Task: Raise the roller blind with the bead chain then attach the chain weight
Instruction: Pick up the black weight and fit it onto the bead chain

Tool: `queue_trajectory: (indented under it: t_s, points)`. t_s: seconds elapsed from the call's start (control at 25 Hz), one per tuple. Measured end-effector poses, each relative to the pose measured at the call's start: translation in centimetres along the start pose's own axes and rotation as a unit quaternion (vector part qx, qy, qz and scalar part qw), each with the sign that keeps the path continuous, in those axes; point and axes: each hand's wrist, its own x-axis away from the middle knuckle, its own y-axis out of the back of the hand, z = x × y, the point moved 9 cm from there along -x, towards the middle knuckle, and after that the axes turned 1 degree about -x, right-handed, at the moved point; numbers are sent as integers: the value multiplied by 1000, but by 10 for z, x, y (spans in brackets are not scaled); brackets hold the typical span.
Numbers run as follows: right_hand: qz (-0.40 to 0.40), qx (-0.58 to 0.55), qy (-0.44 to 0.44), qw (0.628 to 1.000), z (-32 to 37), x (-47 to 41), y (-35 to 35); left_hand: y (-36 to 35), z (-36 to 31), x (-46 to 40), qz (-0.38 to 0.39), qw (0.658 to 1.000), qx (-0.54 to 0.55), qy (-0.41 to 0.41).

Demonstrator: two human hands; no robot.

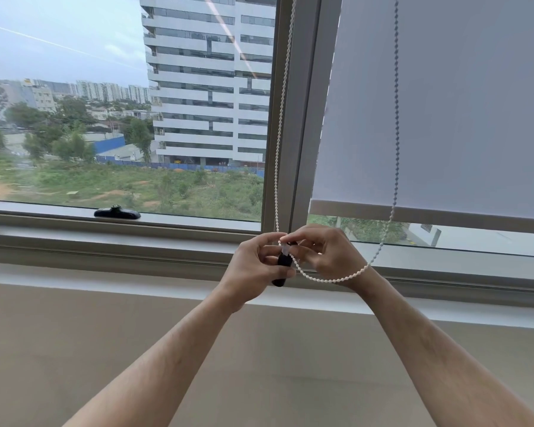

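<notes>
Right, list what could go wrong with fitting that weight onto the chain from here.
1. The black chain weight is pinched only in the left hand; a slip would probably drop it below the sill.
2. The bead chain sags over the right hand and its wrist, so it could snag when pulled away.
3. A tug on the chain might shift the roller blind.

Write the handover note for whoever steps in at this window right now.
Left hand: gripping the black chain weight, upright.
Right hand: pinching the bead chain at the weight's top.
The chain loop sags under the right wrist; both strands run up beside the window frame.
Roller blind: its bottom bar sits just above the sill, so barely raised.
Left: seat the chain in the weight; not visibly attached yet.
</notes>
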Motion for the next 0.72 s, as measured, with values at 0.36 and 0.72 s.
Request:
queue_trajectory:
  t_s: [0.36, 0.72]
  points:
    - [13, 3, 16, 1000, 4, -1, -2, 1, 0, -2, -9, 1000, -14, -11]
    - [5, -7, 7, 1000, -2, -1, -4, 7, 6, -2, -39, 999, -28, -4]
